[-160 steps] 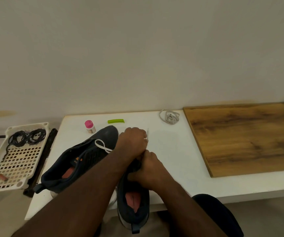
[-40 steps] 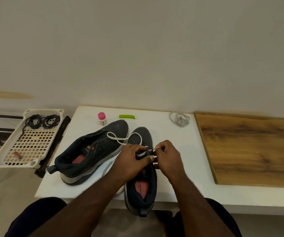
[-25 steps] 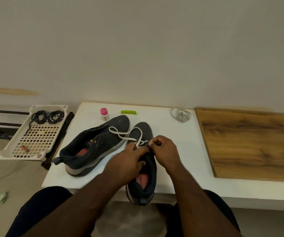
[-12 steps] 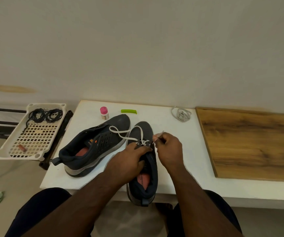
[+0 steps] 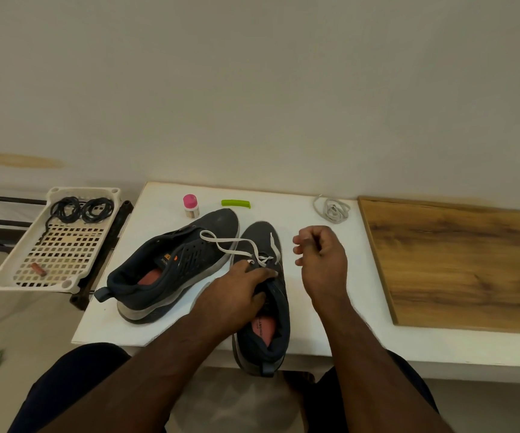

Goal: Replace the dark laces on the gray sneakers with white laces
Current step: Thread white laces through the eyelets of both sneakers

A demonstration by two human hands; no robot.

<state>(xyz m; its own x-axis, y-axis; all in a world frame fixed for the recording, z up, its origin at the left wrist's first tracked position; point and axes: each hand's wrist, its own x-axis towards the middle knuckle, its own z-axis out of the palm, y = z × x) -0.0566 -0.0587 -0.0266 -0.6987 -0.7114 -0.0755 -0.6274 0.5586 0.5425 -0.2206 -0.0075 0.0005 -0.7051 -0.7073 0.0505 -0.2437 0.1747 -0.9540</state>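
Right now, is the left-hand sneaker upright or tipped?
Tipped: the left-hand sneaker leans on its side, showing its sole edge and red insole.
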